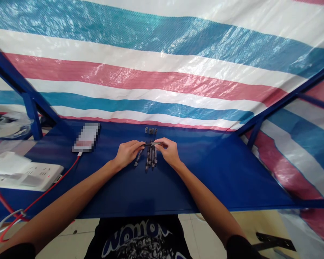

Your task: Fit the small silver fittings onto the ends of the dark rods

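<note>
Me at the blue-covered counter [218, 172], center frame: L hand [128, 153] and R hand [169, 151] both grasping one slim dark pen [152, 144], held roughly level btwn them. Thumbs & fingers pinched on it, L toward one end, R toward the other. Neither hand clenched in a fist.

Directly below, a bunch of similar pens [151, 160] lies on the counter, mostly side by side, w/ one stray pen [138, 158] angled off to the L, just beside my L hand. Just past my hands, near the counter's back edge, a short row of small upright cylinders [150, 130]; too small to tell exactly what they are.

Left of center, a phone [86, 137], blurred out, lies flat on the counter, red cable [51, 187] running from its lower end toward lower L of frame. Far L, a white power strip [27, 176] w/ white paper or plastic [8, 162] partly over it. Clear plastic bag [8, 126] at L edge.

Striped blue, white & red tarp [151, 72] fills the top of frame, blue metal frame [31, 111] at L. Bottom center, my dark printed T-shirt [140, 241]; tiled floor [70, 230] below the counter, black metal bracket [275, 241] at lower R.
</note>
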A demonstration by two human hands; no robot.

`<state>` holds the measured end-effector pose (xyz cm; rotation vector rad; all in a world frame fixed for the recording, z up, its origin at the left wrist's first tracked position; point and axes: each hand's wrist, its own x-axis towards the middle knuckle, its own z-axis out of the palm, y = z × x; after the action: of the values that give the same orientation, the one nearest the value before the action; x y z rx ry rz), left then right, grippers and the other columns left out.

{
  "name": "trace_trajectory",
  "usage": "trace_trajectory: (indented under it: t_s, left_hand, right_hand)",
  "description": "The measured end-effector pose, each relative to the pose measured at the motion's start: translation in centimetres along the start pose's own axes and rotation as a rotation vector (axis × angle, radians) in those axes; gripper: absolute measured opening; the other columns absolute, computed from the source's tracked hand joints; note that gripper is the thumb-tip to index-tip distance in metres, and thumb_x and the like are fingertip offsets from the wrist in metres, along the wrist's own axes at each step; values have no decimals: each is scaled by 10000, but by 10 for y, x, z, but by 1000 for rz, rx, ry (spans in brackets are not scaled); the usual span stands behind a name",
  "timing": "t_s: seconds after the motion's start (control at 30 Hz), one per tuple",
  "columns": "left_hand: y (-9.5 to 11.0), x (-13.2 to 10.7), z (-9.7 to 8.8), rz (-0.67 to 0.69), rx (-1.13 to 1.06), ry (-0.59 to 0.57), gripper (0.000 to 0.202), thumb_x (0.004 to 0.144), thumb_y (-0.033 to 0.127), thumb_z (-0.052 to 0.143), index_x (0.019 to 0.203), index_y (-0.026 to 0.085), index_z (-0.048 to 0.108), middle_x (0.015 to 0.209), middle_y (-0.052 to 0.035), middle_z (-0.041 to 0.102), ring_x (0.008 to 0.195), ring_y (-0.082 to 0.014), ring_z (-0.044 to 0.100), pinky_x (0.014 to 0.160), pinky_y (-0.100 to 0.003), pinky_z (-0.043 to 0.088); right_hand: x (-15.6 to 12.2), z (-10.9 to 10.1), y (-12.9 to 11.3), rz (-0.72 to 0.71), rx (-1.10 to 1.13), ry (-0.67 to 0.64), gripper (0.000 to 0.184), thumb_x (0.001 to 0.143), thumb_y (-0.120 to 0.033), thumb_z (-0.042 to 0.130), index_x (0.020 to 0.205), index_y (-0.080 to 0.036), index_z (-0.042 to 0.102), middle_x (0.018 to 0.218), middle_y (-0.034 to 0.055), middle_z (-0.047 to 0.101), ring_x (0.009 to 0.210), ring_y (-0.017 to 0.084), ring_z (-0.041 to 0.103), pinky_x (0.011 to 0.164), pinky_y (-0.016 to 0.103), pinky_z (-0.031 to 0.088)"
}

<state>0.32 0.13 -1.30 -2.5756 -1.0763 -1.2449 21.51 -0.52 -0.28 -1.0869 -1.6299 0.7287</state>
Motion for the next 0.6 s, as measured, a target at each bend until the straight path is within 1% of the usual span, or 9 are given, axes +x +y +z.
trace_trajectory:
  t_s: [0.27, 0.47, 0.6]
  left_hand:
    - [0, -1, 1, 7, 15, -17, 251, 945, 315, 475, 994, 182, 682, 868, -46, 724, 765, -138, 673, 694, -222, 511]
    - [2, -2, 2, -41, -12, -48, 285, 954, 344, 450, 1000, 183, 680, 866, -52, 723, 773, -143, 671, 701, -229, 510]
    - [5, -1, 2, -35, -18, -33, 286, 956, 335, 444, 990, 178, 681, 866, -54, 722, 771, -141, 667, 700, -228, 510]
  right_hand:
    - [-1, 2, 3, -25, -29, -10, 112, 780, -246, 634, 851, -196, 705, 837, 53, 704, 707, 175, 654, 689, 322, 555]
    - [-2, 3, 2, -42, -34, -10, 107, 771, -247, 641, 845, -200, 703, 836, 55, 705, 734, 188, 663, 693, 326, 557]
    - [-2, 4, 1, -44, -25, -10, 103, 762, -236, 640, 836, -198, 701, 827, 51, 705, 727, 188, 664, 689, 324, 556]
